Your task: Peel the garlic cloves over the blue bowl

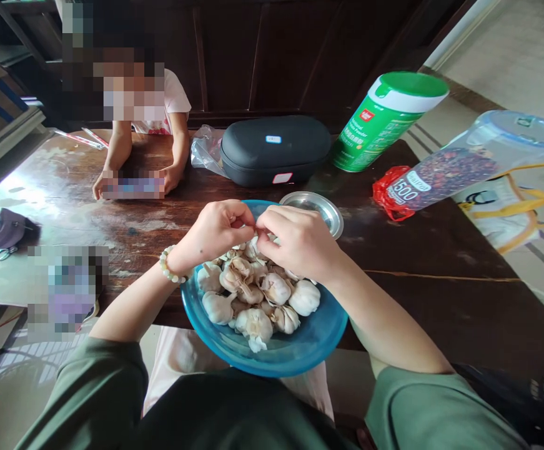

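My left hand (220, 232) and my right hand (297, 242) meet above a blue glass bowl (272, 350), fingers curled towards each other. Whatever lies between the fingertips is hidden, though a papery garlic bulb (253, 249) sits right beneath them. Several whole garlic bulbs (253, 325) fill the bowl, and one white bulb (304, 297) lies close under my right wrist. A beaded bracelet (171, 264) circles my left wrist. Both forearms rest near the bowl's rim on a dark wooden table (416, 275).
A small steel dish (321, 209) stands behind the bowl. Farther back are a black zip case (274, 150), a green-lidded canister (384, 122) and a lidded plastic jar (482, 162) lying on its side. A seated person (145, 119) across the table holds a blurred object.
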A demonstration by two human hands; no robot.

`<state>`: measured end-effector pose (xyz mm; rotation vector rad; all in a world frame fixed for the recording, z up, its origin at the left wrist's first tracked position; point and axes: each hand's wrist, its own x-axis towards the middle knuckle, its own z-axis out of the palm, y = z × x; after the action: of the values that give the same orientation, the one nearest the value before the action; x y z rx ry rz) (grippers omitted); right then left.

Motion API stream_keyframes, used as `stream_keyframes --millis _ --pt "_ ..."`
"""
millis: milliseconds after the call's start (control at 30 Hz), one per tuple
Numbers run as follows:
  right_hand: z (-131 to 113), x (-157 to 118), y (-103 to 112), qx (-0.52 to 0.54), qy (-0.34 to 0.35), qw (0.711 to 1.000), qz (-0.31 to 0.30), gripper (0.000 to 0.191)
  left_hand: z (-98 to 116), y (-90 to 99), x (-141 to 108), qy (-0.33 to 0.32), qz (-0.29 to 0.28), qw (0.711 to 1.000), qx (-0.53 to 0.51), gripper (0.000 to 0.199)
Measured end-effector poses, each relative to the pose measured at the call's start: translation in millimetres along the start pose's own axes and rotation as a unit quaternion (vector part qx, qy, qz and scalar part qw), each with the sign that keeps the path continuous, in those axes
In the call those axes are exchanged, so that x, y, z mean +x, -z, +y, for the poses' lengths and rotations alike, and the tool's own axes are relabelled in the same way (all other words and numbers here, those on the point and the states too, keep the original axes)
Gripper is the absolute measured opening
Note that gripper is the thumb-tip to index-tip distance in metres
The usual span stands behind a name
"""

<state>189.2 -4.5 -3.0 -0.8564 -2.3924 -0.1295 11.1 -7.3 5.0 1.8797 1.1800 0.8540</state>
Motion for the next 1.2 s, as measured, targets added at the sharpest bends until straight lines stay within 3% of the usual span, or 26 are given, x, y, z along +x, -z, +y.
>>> stream_keyframes --millis 267,400,467,533,633,733,800,900,1200 --pt "-7.1 -1.4 0.3 -0.104 0.026 0.992 0.065 0.014 0.4 0.4 1.2 -0.005 0.001 0.999 -0.053 0.003" --pt "1.4 -0.5 0.6 -0.109 -0.031 0.990 0.080 0.014 -1.2 2.0 -1.0 0.036 -0.004 0.993 -0.114 0.010" --pt "7.9 0.2 2.1 -0.010 -0.074 0.995 0.064 0.015 -3.6 3.0 -1.0 0.061 -0.001 0.988 -0.143 0.016" --pt "14.3 0.5 4.4 0.166 -0.112 0.979 0.024 0.012 -7.5 3.7 0.3 0.081 0.000 0.983 -0.164 0.022" --pt "22.1 -0.3 7.6 0.375 -0.190 0.907 -0.026 0.008 -13.8 4.4 3.3 0.097 -0.016 0.978 -0.185 0.025" --pt "27.0 -1.6 8.9 0.477 -0.239 0.843 -0.067 0.010 -16.5 5.0 4.7 0.109 -0.056 0.973 -0.194 0.024" --pt "28.7 -2.2 9.1 0.518 -0.250 0.814 -0.080 0.012 -16.6 5.4 4.2 0.116 -0.076 0.971 -0.197 0.024" --pt "30.3 -2.5 8.9 0.545 -0.259 0.794 -0.078 0.013 -16.6 5.6 3.2 0.114 -0.091 0.969 -0.197 0.025" --pt "35.1 -3.7 6.9 0.530 -0.249 0.806 -0.088 0.012 -13.1 5.3 3.3 0.109 -0.083 0.972 -0.193 0.031"
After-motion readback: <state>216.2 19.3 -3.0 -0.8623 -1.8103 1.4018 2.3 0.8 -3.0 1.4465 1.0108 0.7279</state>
